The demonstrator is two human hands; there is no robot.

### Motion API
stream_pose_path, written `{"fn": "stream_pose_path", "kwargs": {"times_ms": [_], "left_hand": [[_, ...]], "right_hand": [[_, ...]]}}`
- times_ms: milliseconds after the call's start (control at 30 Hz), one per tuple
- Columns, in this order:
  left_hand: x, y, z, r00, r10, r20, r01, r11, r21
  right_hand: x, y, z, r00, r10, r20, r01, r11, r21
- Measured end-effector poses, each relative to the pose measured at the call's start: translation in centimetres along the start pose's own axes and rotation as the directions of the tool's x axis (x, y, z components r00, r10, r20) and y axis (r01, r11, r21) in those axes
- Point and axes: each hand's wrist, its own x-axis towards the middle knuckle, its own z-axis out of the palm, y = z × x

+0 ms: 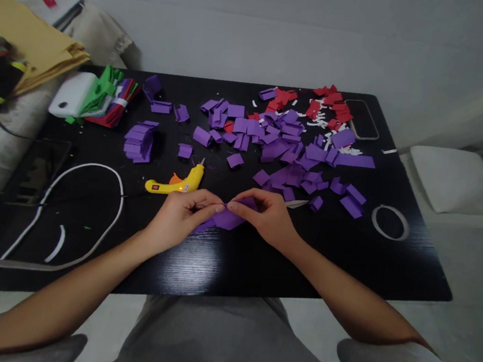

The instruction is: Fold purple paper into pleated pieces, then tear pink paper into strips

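A purple paper piece (227, 220) is being pinched by both hands, low over the black table (345, 262).

The paper is being held right in front of the person, near the middle of the table's front edge. It is being gripped by the left hand (179, 213) and the right hand (269, 216). Each hand is closed, with thumb and fingers squeezed on the paper and the fingertips almost touching, likely so it is being held steady from both sides. A yellow glue gun (174, 184) is being rested just behind the left hand, close enough for easy reach. A shiny tip (297, 203), maybe scissors, is being shown beside the right hand. Many purple paper bits (280, 147) are being spread farther back, out of the way.
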Motion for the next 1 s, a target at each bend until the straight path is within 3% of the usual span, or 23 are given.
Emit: {"fn": "stream_pose_path", "kwargs": {"times_ms": [367, 667, 1000], "left_hand": [[0.0, 0.3, 0.1, 0.999, 0.011, 0.044, -0.009, 0.999, -0.043], [0.5, 0.7, -0.8, 0.999, -0.034, -0.014, 0.033, 0.999, -0.028], [0.4, 0.4, -0.4, 0.997, -0.019, 0.081, 0.026, 0.996, -0.08]], "right_hand": [[-0.1, 0.0, -0.1, 1.0, -0.004, 0.025, 0.005, 0.999, -0.053], [0.9, 0.4, -1.3, 0.992, 0.062, -0.114, -0.059, 0.998, 0.036], [0.2, 0.3, -0.1, 0.991, 0.096, 0.097, -0.103, 0.993, 0.064]]}}
